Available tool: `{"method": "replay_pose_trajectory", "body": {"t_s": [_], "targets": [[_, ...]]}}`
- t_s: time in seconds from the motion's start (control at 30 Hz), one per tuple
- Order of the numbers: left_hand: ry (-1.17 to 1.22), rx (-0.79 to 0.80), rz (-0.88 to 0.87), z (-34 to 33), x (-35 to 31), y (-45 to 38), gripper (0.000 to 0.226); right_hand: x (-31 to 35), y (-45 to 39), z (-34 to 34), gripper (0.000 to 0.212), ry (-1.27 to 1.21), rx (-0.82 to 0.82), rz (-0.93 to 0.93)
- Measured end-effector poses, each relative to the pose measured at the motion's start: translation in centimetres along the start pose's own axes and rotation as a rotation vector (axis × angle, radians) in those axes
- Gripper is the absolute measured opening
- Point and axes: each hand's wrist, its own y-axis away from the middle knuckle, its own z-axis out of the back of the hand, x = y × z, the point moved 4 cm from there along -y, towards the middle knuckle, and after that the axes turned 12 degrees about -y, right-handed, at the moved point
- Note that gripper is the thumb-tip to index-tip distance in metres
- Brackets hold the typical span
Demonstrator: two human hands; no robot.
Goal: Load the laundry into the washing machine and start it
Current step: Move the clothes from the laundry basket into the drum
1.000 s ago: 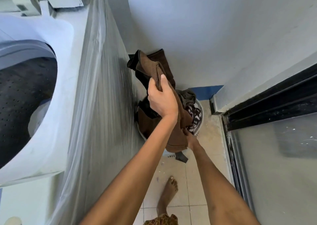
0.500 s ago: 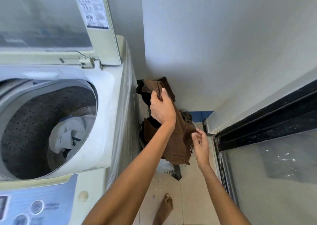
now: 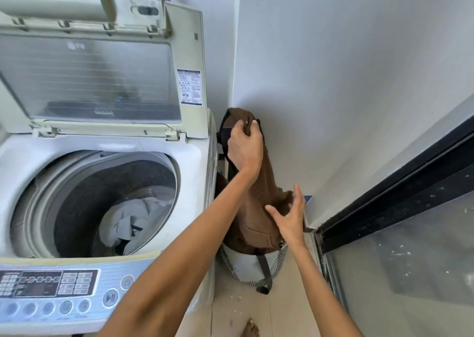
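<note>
A top-loading washing machine (image 3: 179, 151) stands at the left with its lid (image 3: 97, 80) raised. White and grey laundry (image 3: 133, 221) lies in the bottom of its drum. My left hand (image 3: 245, 148) grips the top of a brown garment (image 3: 259, 208) and holds it up to the right of the machine. The garment hangs down over a white laundry basket (image 3: 246, 264) on the floor. My right hand (image 3: 289, 216) is beside the garment's lower part with fingers spread, touching or nearly touching the cloth.
The machine's control panel (image 3: 59, 285) with its start button (image 3: 110, 297) faces me at the lower left. A white wall is behind, a dark-framed glass door (image 3: 400, 234) at the right. My bare foot (image 3: 250, 329) stands on the tiled floor.
My left hand has lifted the brown garment higher out of the basket. My right hand has let go of its lower end and opened. My view has risen toward the machine's lid.
</note>
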Motion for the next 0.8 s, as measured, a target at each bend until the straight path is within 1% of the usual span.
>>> {"method": "replay_pose_trajectory", "body": {"t_s": [0.07, 0.13, 0.17, 0.2, 0.27, 0.3, 0.33, 0.37, 0.43, 0.47, 0.5, 0.57, 0.6, 0.67, 0.7, 0.73, 0.8], "targets": [[-0.035, 0.093, -0.058, 0.1, -2.3, 0.6, 0.04, 3.4, -0.4, -0.8, 0.11, 0.101, 0.107, 0.093], [-0.087, 0.194, -0.165, 0.1, -5.2, 1.0, 0.038, 7.3, -1.1, -1.7, 0.109, 0.067, 0.162, 0.066], [-0.112, 0.23, -0.227, 0.2, -6.6, 1.1, 0.034, 9.3, -1.4, -1.9, 0.103, 0.037, 0.142, 0.054], [-0.133, 0.258, -0.29, 0.4, -8.0, 1.1, 0.031, 11.1, -1.9, -1.9, 0.091, 0.025, 0.092, 0.063], [-0.164, 0.332, -0.366, 0.8, -10.5, 0.7, 0.031, 14.7, -2.7, -1.7, 0.049, 0.039, -0.034, 0.129], [-0.166, 0.374, -0.39, 1.2, -11.6, 0.5, 0.034, 16.3, -3.0, -1.5, 0.035, 0.027, -0.085, 0.176], [-0.116, 0.426, -0.404, 1.8, -12.7, 0.3, 0.037, 17.7, -3.2, -1.3, 0.031, -0.009, -0.129, 0.221], [-0.021, 0.482, -0.405, 2.5, -13.7, -0.1, 0.038, 19.2, -3.5, -1.0, 0.031, -0.053, -0.162, 0.248], [0.255, 0.591, -0.352, 3.8, -14.4, -1.0, 0.034, 21.7, -4.0, -0.5, 0.032, -0.085, -0.178, 0.281], [0.332, 0.592, -0.319, 4.5, -13.9, -1.6, 0.034, 22.8, -4.1, -0.3, 0.031, -0.089, -0.17, 0.294], [0.353, 0.576, -0.293, 4.9, -12.8, -2.3, 0.034, 23.8, -4.2, -0.1, 0.029, -0.094, -0.165, 0.301], [0.255, 0.554, -0.226, 4.9, -9.4, -3.5, 0.035, 25.3, -4.2, 0.6, 0.028, -0.118, -0.167, 0.333], [0.152, 0.577, -0.197, 4.5, -6.9, -3.9, 0.038, 25.9, -4.1, 1.0, 0.028, -0.14, -0.17, 0.351], [-0.032, 0.671, -0.157, 3.6, -2.4, -3.9, 0.051, 26.8, -3.8, 1.9, 0.024, -0.207, -0.168, 0.372], [-0.062, 0.741, -0.132, 3.0, 0.0, -3.7, 0.056, 27.3, -3.6, 2.4, 0.021, -0.248, -0.162, 0.377], [-0.045, 0.831, -0.088, 2.5, 2.0, -2.9, 0.062, 27.7, -3.4, 2.9, 0.017, -0.279, -0.15, 0.382], [-0.019, 0.98, 0.007, 1.5, 5.3, -1.5, 0.084, 28.7, -3.3, 3.7, 0.013, -0.307, -0.127, 0.404]]}}
